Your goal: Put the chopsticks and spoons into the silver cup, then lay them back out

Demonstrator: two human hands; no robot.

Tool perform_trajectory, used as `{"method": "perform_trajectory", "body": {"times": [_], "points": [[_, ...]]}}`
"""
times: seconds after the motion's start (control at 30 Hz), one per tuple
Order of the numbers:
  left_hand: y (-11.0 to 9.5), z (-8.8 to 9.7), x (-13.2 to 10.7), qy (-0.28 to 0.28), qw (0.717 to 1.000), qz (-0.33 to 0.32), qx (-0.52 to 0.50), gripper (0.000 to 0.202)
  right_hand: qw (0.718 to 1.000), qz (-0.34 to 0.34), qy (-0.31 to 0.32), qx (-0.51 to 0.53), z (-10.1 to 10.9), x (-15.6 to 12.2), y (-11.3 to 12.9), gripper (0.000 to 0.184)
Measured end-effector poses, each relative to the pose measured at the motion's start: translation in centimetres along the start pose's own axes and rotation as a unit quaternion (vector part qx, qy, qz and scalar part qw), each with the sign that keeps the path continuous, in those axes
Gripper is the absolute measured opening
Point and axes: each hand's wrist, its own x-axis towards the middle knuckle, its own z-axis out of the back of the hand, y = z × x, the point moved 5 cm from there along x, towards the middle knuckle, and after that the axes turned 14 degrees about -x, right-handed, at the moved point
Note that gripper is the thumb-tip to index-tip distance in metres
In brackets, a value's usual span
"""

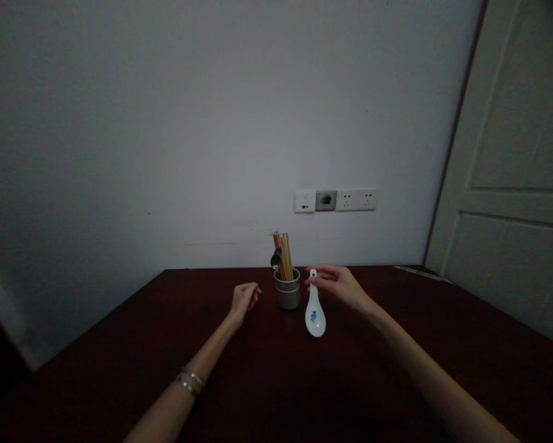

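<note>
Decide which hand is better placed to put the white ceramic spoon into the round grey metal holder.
Probably the right hand: its fingers hold the spoon by its handle, beside the holder. The left hand, curled on the holder's other side, shows nothing gripped.

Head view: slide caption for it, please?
Right hand holds a white Chinese soup spoon, bowl down, beside a metal utensil holder of chopsticks and metal spoons; left hand curled opposite.
</note>
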Motion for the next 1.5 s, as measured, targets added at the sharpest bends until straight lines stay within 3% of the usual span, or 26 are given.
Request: {"method": "perform_trajectory", "body": {"times": [0.2,0.27,0.37,0.43,0.57,0.73,0.87,1.03,1.33,1.5], "points": [[-5.4,-5.1,-4.1,0.139,0.976,-0.140,0.093,0.037,0.997,0.034,-0.068,-0.018,1.0,0.1,0.4,0.032],[-5.5,-7.2,-5.6,0.214,0.964,-0.114,0.112,0.036,0.995,0.041,-0.088,-0.022,1.2,0.2,0.2,0.031],[-4.3,-9.9,-7.7,0.357,0.925,-0.003,0.130,0.037,0.993,0.047,-0.109,-0.017,1.3,0.3,0.0,0.029],[-3.4,-10.5,-8.3,0.394,0.910,0.052,0.120,0.040,0.992,0.048,-0.119,-0.009,1.4,0.3,0.0,0.029],[-2.9,-9.7,-7.3,0.353,0.929,0.069,0.091,0.045,0.991,0.032,-0.129,0.020,1.8,0.3,0.0,0.030],[-3.7,-7.3,-4.7,0.269,0.958,0.048,0.091,0.040,0.993,0.006,-0.116,-0.009,1.9,0.2,-0.1,0.023],[-5.4,-5.2,-3.0,0.181,0.976,0.008,0.119,0.036,0.996,-0.046,-0.040,-0.065,0.6,0.1,-1.0,0.022],[-7.3,-3.6,-2.2,0.094,0.987,-0.053,0.118,0.034,0.990,-0.087,0.087,-0.073,-2.7,-0.1,-2.6,0.025],[-6.9,-5.0,-3.1,0.123,0.984,-0.094,0.088,0.034,0.970,-0.124,0.203,-0.046,-8.9,-1.5,-4.7,0.030],[-6.4,-5.8,-3.6,0.151,0.982,-0.067,0.087,0.037,0.968,-0.129,0.215,-0.028,-9.8,-2.0,-4.9,0.035]]}}
